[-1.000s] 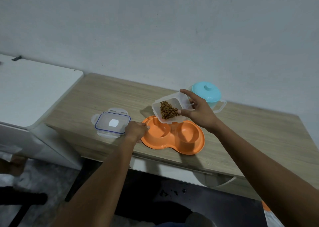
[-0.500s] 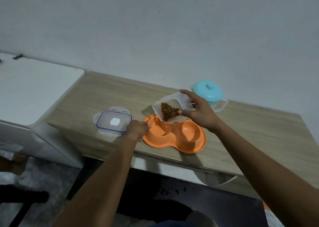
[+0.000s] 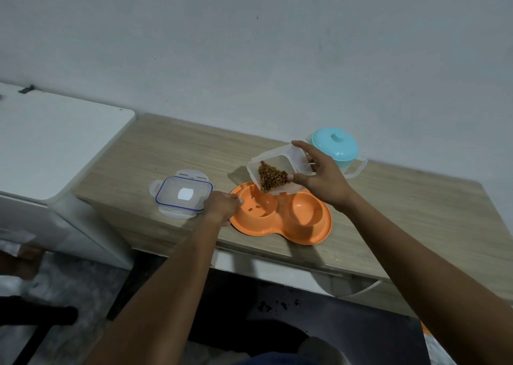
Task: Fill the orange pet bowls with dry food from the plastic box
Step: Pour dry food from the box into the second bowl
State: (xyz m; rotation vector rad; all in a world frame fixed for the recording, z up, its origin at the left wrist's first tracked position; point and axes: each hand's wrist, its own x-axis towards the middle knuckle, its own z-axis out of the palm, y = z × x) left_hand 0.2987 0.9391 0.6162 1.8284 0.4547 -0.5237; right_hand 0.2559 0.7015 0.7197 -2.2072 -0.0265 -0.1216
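— Now the plastic box (image 3: 277, 167) tips more than a moment ago, and the first bits of dry food (image 3: 270, 180) drop out. Before, all the food sat inside.

— Who holds the box?

— Right hand (image 3: 322, 182) does, wrapped around its side, thumb by the low edge. The box hangs tilted over the left cup of the orange pet bowls (image 3: 280, 216), with its mouth just below the thumb.

— And the other hand?

— Left hand (image 3: 222, 205) is closed on the bowl's rim, so the bowl stays put on the wooden desk (image 3: 402, 212).

— Which step is it?

— Pouring has just begun, I think. A few brown bits lie in the left cup. The right cup looks bare.

— What next?

— Tip slowly, or it may spill. Then slide the box over the right cup. Its clear lid (image 3: 183, 194) lies just past the left hand.
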